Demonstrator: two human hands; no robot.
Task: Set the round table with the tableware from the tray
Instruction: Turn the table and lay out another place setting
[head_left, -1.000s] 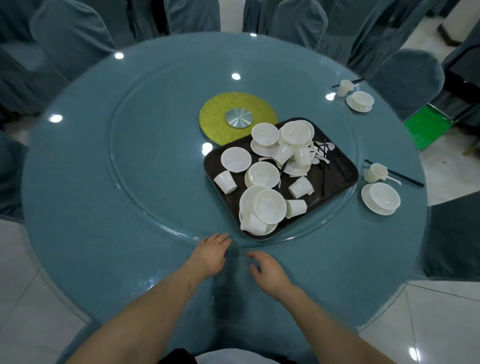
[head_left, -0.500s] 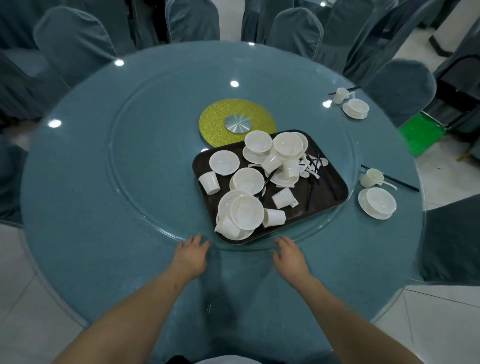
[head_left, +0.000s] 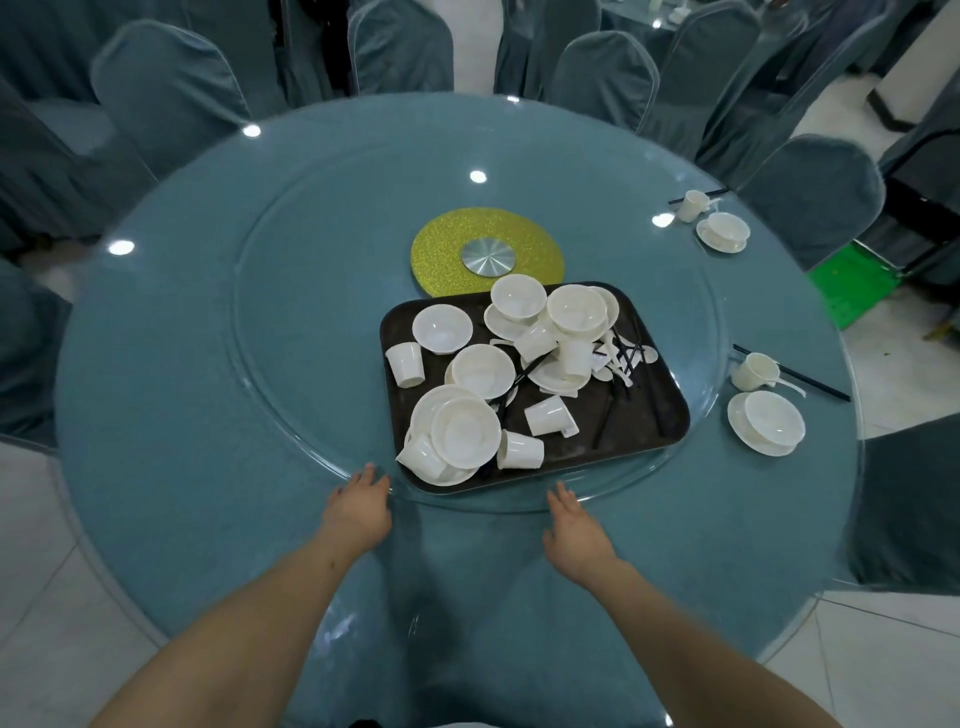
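Note:
A dark tray (head_left: 644, 431) sits on the glass turntable (head_left: 311, 364) of the round teal table (head_left: 182, 519). It holds several white bowls, saucers, cups, spoons and black chopsticks in a jumble. My left hand (head_left: 358, 509) lies flat with fingers apart, its fingertips at the turntable's near rim, left of the tray. My right hand (head_left: 574, 530) is open just below that rim, at the tray's right. Neither hand holds anything. Two places are laid at the right: a bowl on a saucer (head_left: 769, 423) with a cup (head_left: 753, 371), and a farther set (head_left: 724, 231).
A gold disc with a metal hub (head_left: 485, 254) marks the turntable's centre, partly under the tray. Covered teal chairs ring the table at the back, left and right. A green mat (head_left: 852, 280) lies on the floor at the right.
My hands have spread apart along the turntable's near rim. The tray has swung leftward with the turntable, toward me. The view has shifted slightly.

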